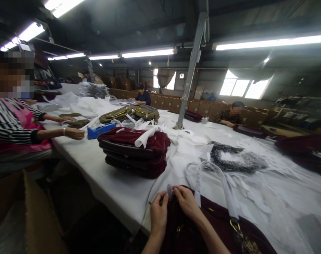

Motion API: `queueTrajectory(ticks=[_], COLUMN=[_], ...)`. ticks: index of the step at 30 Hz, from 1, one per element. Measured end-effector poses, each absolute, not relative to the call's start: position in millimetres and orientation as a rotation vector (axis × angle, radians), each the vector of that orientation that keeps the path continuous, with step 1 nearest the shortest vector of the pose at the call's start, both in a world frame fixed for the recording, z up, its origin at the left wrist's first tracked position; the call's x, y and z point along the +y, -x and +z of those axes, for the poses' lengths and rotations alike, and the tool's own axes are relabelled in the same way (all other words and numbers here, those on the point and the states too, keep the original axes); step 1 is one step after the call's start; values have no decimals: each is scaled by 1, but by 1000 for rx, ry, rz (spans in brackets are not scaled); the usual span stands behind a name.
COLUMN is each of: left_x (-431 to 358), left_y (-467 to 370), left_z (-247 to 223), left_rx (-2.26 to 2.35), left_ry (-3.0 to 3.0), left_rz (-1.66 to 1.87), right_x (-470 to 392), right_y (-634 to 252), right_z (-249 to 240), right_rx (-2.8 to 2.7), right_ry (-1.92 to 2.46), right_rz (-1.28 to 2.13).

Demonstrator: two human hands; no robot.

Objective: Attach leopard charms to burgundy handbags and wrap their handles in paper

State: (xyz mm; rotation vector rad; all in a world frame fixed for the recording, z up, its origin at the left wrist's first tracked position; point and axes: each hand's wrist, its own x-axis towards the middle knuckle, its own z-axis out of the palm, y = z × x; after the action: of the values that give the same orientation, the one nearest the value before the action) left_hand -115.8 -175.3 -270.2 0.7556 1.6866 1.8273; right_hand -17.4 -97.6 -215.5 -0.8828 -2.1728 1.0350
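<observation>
At the table's near edge lies a maroon handbag (210, 231) with gold-coloured hardware. Its handles (225, 190) are wrapped in white material. My left hand (159, 210) is closed at the bag's upper left end, thumb and fingertips pinching a small pale translucent tab (169, 191). From the other side, my right hand (186, 201) also pinches at the tab, its fingers curled over the bag's top edge. What the tab is cannot be made out. Just beyond my hands sits a stack of maroon bags (134, 151) with a white sheet (145, 137) on top.
A blue tape dispenser (100, 130) stands behind the stack, beside a co-worker's hand (74, 133). Olive bags (130, 113) lie farther back. A metal post (191, 70) rises from the table. Black-and-white packing material (237, 158) lies right. An open cardboard box (40, 215) stands lower left.
</observation>
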Motion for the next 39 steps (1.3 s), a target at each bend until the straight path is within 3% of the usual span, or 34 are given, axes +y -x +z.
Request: queueTrajectory(ticks=[13, 23, 39], left_x=[-176, -177, -176], left_y=[117, 113, 116], left_z=[-270, -261, -270], left_rx=[1522, 1349, 1666], left_ry=[-731, -643, -823], left_rz=[1858, 1881, 1827], right_x=[-92, -93, -90], right_y=[22, 26, 23], right_z=[-210, -214, -211], right_rx=[-2094, -1907, -2040], right_ry=[794, 984, 718], right_rz=[1456, 1446, 1608])
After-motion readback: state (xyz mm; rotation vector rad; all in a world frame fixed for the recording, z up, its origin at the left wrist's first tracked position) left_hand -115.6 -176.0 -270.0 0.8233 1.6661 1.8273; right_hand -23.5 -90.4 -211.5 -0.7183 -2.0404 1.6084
